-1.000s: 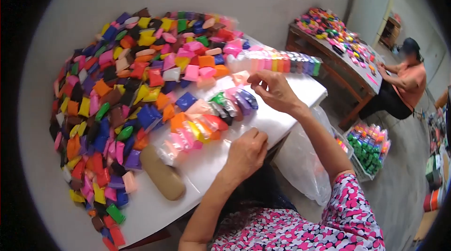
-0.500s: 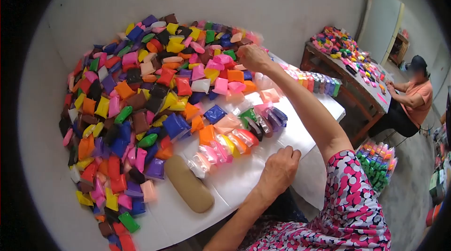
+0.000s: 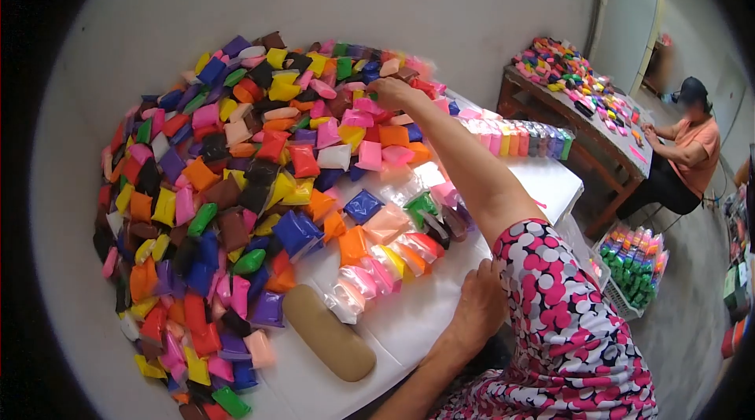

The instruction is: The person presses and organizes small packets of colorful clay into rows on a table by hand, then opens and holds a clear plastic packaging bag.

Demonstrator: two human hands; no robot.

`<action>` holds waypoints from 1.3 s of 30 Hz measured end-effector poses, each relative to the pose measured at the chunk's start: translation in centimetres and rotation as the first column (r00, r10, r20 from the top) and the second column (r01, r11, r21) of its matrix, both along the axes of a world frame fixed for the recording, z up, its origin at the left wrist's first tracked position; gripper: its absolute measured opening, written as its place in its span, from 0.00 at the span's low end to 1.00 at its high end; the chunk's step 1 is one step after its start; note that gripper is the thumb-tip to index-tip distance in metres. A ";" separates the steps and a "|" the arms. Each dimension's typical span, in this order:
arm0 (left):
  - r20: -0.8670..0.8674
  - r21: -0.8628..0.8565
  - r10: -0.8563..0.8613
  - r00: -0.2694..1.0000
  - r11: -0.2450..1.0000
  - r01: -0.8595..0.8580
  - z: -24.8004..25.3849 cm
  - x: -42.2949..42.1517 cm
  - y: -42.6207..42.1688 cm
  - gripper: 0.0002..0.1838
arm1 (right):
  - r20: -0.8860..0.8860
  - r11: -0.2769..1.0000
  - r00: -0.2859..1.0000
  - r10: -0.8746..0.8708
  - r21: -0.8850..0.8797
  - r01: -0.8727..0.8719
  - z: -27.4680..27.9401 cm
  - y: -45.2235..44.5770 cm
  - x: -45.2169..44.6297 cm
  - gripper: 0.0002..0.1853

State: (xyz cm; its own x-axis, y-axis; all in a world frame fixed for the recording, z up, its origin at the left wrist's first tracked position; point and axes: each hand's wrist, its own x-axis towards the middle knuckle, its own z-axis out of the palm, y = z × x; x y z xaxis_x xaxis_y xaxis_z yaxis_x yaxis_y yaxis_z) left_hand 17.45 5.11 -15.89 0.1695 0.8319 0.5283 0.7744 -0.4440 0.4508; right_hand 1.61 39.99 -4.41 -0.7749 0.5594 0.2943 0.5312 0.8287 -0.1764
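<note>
My right hand (image 3: 393, 94) reaches to the back of a large pile of small coloured packets (image 3: 236, 160). Its fingers are bent down among the packets, and whatever they pinch is hidden. Close to my body, my left hand (image 3: 481, 302) is curled into a loose fist above the white table (image 3: 409, 322); nothing shows in it, and my right sleeve partly covers it. Between the hands lies a row of clear-wrapped packets (image 3: 385, 263) in pink, yellow, orange and red. A blue packet (image 3: 363, 205) and a green packet (image 3: 421, 206) rest behind that row.
A tan oblong case (image 3: 329, 333) lies at the table's front. Wrapped rows of packets (image 3: 519, 141) stand at the far right end. A basket of packed bags (image 3: 633, 270) sits on the floor. Another person (image 3: 688, 145) sits at a second table (image 3: 582, 105) with its own pile.
My right hand has shifted left and a little up over the pile's back. My left hand has come nearer my right sleeve, which now overlaps it. The view has turned slightly.
</note>
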 end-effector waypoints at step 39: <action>0.465 0.074 0.052 0.884 0.993 -0.097 4.6 -0.3 -1.6 0.12 | -0.715 0.714 0.679 -0.167 -0.563 -0.416 -3.0 -23.0 31.1 0.14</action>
